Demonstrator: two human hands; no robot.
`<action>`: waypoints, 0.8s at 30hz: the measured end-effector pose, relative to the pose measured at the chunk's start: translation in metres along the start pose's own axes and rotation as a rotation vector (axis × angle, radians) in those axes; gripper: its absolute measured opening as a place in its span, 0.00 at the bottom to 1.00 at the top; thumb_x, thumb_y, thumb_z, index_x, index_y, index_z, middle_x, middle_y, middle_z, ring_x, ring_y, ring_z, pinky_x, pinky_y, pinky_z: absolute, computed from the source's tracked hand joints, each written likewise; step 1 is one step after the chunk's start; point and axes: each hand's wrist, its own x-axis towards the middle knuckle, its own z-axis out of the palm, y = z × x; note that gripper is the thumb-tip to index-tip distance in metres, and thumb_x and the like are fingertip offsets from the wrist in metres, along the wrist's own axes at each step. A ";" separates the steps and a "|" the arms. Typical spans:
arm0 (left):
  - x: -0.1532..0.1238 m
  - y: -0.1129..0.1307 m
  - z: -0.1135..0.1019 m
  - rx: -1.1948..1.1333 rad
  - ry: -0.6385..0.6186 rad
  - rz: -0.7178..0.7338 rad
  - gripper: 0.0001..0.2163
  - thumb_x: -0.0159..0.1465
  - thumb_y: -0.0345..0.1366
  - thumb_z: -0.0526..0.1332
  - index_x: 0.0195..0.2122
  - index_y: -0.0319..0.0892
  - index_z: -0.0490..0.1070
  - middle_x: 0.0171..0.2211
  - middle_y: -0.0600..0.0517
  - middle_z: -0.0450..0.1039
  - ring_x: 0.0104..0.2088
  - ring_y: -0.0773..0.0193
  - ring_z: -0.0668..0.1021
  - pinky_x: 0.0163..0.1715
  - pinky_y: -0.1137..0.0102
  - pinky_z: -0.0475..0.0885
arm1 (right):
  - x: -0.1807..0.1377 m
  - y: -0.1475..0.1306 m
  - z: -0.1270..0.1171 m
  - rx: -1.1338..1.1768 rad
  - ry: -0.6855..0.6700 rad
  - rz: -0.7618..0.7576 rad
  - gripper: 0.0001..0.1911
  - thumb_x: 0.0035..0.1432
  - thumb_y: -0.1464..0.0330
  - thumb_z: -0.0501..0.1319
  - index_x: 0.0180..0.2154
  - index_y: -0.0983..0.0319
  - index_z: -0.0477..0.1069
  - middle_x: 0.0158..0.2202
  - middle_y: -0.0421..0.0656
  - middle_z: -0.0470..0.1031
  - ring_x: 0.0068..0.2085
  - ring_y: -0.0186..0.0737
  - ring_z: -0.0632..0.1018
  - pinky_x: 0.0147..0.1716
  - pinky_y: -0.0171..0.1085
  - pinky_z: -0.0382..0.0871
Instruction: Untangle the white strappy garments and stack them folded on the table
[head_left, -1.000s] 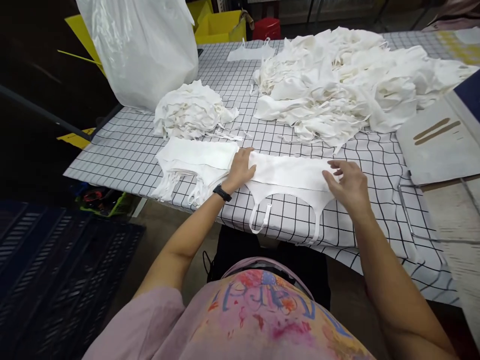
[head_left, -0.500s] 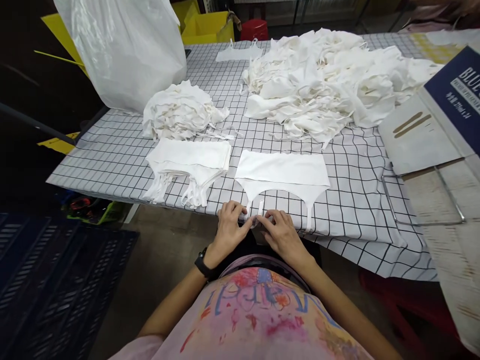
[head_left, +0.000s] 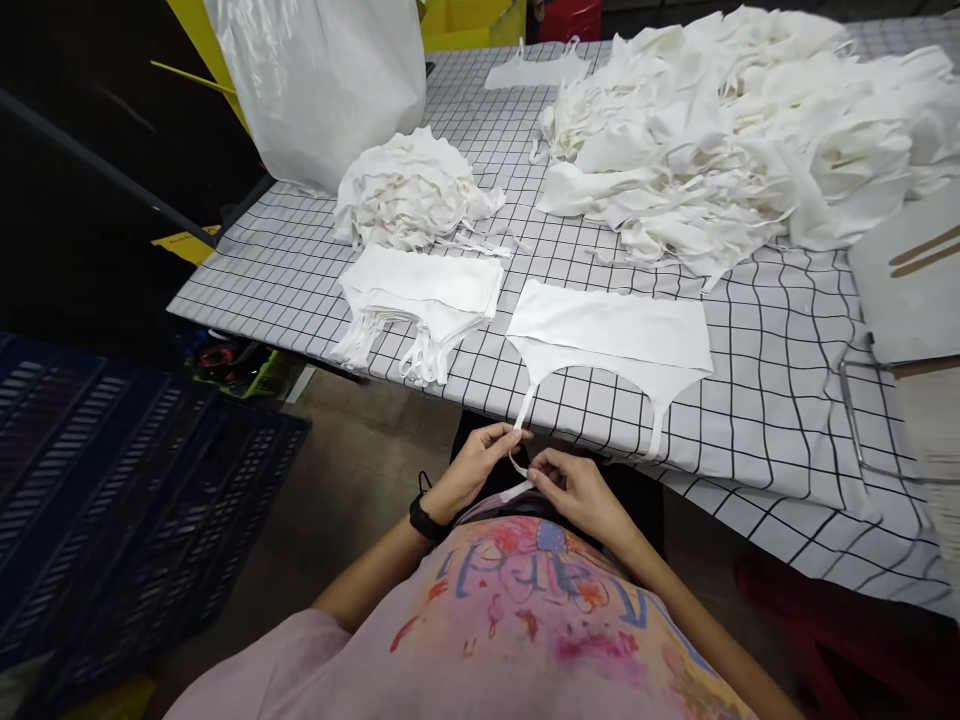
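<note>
White strap (head_left: 523, 412) clamped between fingers of left hand (head_left: 471, 472) and right hand (head_left: 579, 490).

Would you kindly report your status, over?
Left hand, right hand pinching the strap below table edge. White garment flat on checked tablecloth. Folded stack lies beside, apart.

matt white cloth garment (head_left: 609, 335), glossy plastic bag (head_left: 330, 80)

On the counter (head_left: 750, 420), a flat cloth piece (head_left: 609, 330) lies near the front edge. Its strap (head_left: 520, 440) hangs off at 6 o'clock, between the left hand (head_left: 472, 465) and the right hand (head_left: 577, 485). A cloth stack (head_left: 424, 290) lies at 9 o'clock from the piece, a small heap (head_left: 409, 190) at 11, a big heap (head_left: 735, 130) at 1. A bag (head_left: 322, 80) stands behind the small heap.
</note>
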 end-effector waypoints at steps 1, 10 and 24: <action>-0.001 0.000 -0.001 -0.080 -0.002 -0.029 0.15 0.61 0.50 0.71 0.37 0.42 0.81 0.39 0.49 0.81 0.42 0.61 0.80 0.48 0.68 0.73 | 0.000 0.002 0.001 0.007 -0.025 0.011 0.10 0.68 0.63 0.60 0.35 0.59 0.75 0.28 0.40 0.78 0.28 0.38 0.76 0.29 0.35 0.67; -0.010 0.001 -0.012 -0.009 -0.133 -0.156 0.18 0.58 0.48 0.74 0.37 0.36 0.81 0.31 0.48 0.81 0.35 0.64 0.80 0.44 0.70 0.72 | 0.007 0.006 -0.013 -0.042 0.139 0.038 0.13 0.69 0.61 0.58 0.40 0.60 0.79 0.35 0.43 0.82 0.32 0.40 0.77 0.31 0.37 0.66; -0.036 0.024 -0.011 -0.047 -0.088 -0.204 0.25 0.57 0.41 0.76 0.47 0.41 0.63 0.34 0.43 0.84 0.28 0.59 0.85 0.32 0.69 0.78 | 0.007 0.008 0.008 0.108 0.094 -0.005 0.08 0.67 0.60 0.60 0.38 0.58 0.71 0.31 0.39 0.77 0.31 0.36 0.77 0.32 0.34 0.68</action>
